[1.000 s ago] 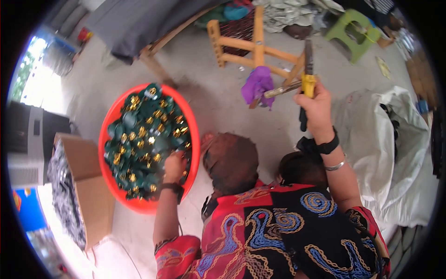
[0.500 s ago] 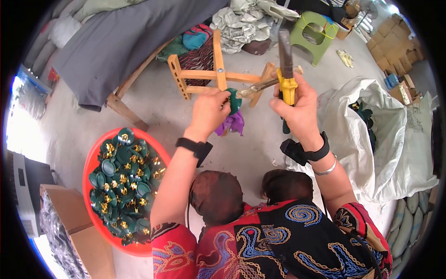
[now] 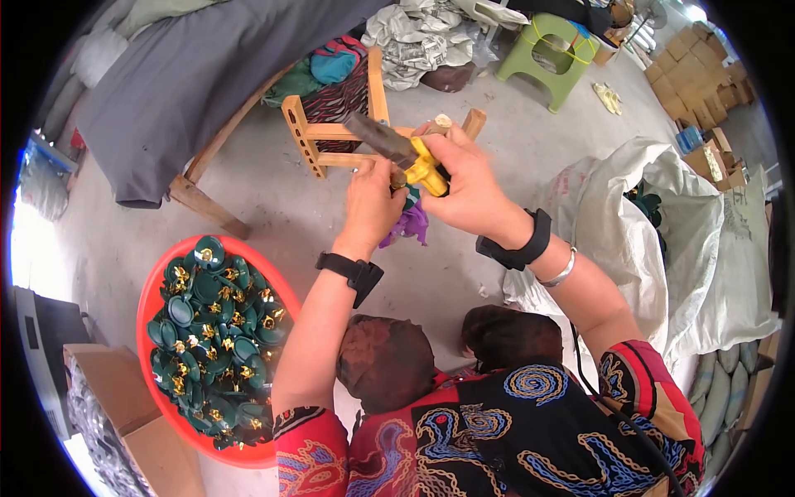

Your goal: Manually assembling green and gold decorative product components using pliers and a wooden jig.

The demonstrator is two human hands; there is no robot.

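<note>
While only the head view is showing this moment, every line below is reading from it.

Right hand: the right hand (image 3: 472, 186) is clamping around a yellow-handled tool with a dark metal barrel (image 3: 396, 149) at upper centre of the frame.
Tool axis: its long axis is running from upper left down to lower right, the barrel pointing up-left.
Left hand: the left hand (image 3: 370, 203) is closing its fingers on a small purple and green fabric piece (image 3: 411, 222), just left of and below the tool.
Relation: the fabric piece is hanging directly beneath the yellow handle, touching both hands; neither hand is nearer.
Basin: a round red plastic basin (image 3: 147, 290) at lower left is holding many dark green pieces with gold centres (image 3: 211, 327).
Sack: a white woven sack (image 3: 629, 224) at right is gaping open; its contents are hard to tell.
Behind: a small wooden frame stool (image 3: 331, 132) is standing just beyond the hands.
</note>
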